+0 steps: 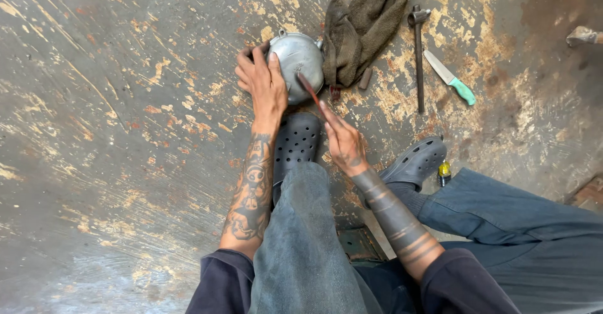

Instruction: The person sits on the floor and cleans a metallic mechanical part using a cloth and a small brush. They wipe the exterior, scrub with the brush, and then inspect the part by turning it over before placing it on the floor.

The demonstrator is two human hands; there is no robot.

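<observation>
A rounded grey metal engine cover [300, 59] lies on the worn floor in front of my feet. My left hand [262, 81] rests on its left side, fingers wrapped over the rim. In my right hand [344, 143] I grip a thin reddish-brown tool [312, 94], held like a pencil, with its tip touching the face of the cover. A dark olive rag [364, 22] lies bunched against the cover's right side.
A long metal wrench [418, 56] and a knife with a green handle [451, 78] lie on the floor to the right. A small yellow-topped bottle [444, 172] stands by my right clog [414, 162]. My left clog [295, 141] sits just below the cover.
</observation>
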